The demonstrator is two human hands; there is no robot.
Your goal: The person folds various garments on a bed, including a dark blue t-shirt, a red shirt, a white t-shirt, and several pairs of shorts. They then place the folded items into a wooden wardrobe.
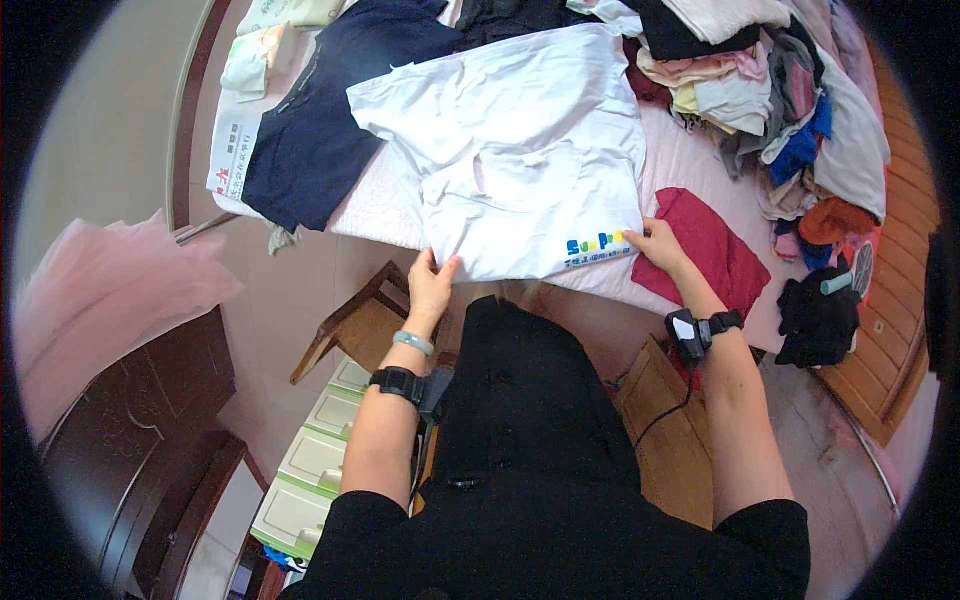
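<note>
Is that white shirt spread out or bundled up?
Spread out: the white shirt lies broad and mostly flat, its neckline showing, the left hand and right hand at its near edge. Hidden folds: cannot tell.

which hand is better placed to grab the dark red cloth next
Probably the right hand: it pinches the white shirt right beside the dark red cloth. The left hand pinches the shirt farther off, toward its left side. Either would likely have to release the shirt first.

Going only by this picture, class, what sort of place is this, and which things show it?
Probably a room in a home: a white shirt lies spread near a heap of clothes, with green-and-cream drawers standing below.
</note>
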